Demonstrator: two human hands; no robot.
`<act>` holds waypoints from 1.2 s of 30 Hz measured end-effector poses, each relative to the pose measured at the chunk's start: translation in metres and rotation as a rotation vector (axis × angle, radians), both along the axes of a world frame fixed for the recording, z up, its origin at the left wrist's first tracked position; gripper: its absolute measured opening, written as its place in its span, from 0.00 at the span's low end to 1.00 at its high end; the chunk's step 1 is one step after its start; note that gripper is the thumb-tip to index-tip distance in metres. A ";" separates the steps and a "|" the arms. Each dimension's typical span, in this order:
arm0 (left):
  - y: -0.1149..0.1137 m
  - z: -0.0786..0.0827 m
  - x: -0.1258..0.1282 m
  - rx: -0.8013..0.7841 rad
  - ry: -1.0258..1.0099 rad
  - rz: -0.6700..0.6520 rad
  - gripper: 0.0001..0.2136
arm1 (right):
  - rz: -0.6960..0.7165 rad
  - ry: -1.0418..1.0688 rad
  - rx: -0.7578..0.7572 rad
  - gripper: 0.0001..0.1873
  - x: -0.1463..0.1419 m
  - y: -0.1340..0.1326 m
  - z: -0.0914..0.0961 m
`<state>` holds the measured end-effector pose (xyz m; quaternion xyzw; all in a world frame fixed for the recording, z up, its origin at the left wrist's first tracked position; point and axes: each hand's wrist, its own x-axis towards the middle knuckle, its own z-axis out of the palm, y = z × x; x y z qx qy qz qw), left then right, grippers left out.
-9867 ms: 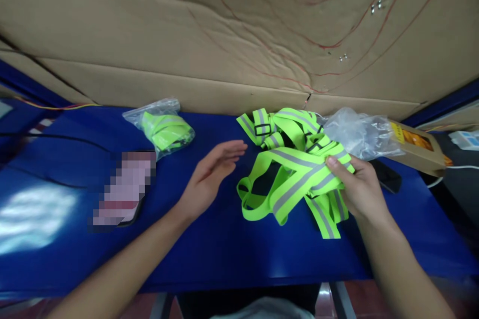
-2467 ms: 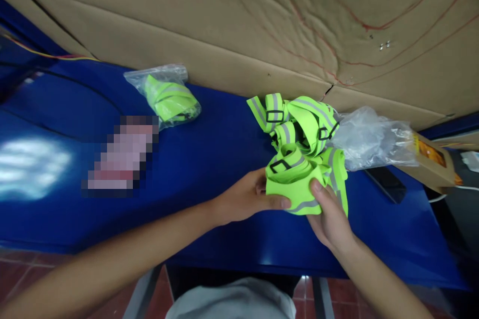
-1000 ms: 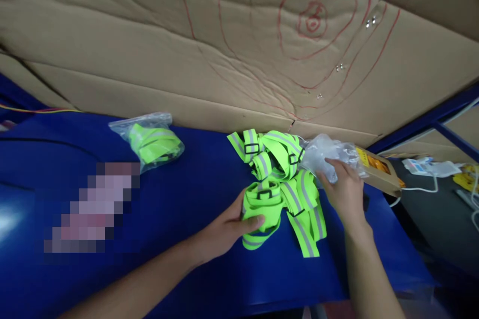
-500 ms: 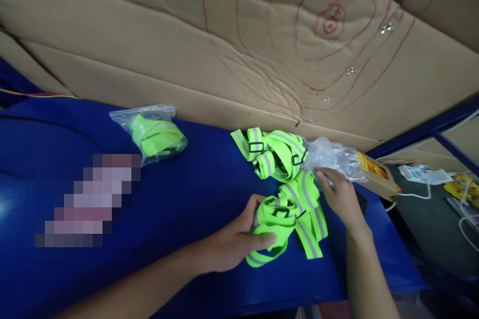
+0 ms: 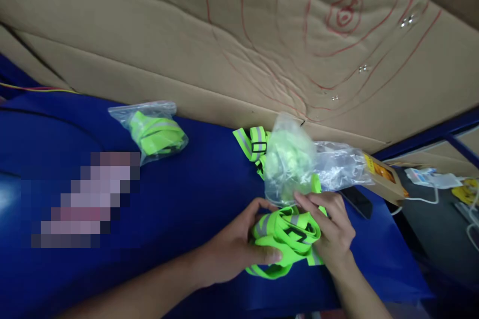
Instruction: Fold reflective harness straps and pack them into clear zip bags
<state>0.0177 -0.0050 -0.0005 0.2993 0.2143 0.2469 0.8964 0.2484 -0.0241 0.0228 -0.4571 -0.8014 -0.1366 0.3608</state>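
My left hand (image 5: 247, 244) is closed around a folded bundle of neon-green reflective strap (image 5: 288, 239) with grey stripes and a black buckle. Pinched in my right hand (image 5: 331, 224) is the edge of a clear plastic bag (image 5: 288, 159), which stands up just beyond the bundle. Through the bag more green strap shows behind it. A loose reflective strap (image 5: 257, 144) with a black buckle sticks out to the bag's left, against the cardboard. Part of the strap lying under my hands is hidden by them.
On the left of the blue table (image 5: 202, 174) lies a packed bag of green strap (image 5: 157, 134). More clear bags (image 5: 340, 164), a cardboard box (image 5: 387, 179) and a dark phone-like object (image 5: 357, 203) are at the right. A cardboard wall (image 5: 149, 35) rises behind.
My right hand has picked up a clear bag from the pile and brought it left, beside the strap bundle. My left hand keeps its hold and has shifted slightly. The dark flat object is now uncovered.
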 end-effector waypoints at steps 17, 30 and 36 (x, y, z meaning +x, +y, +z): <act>0.012 0.002 -0.001 0.030 0.205 0.178 0.28 | 0.173 0.065 -0.191 0.35 -0.006 -0.006 -0.002; 0.014 0.003 -0.001 -0.131 0.046 0.314 0.31 | 0.167 -0.043 -0.066 0.29 -0.008 -0.003 -0.006; 0.017 0.005 -0.001 -0.150 0.073 0.379 0.27 | 0.166 -0.087 -0.149 0.19 -0.005 0.002 -0.004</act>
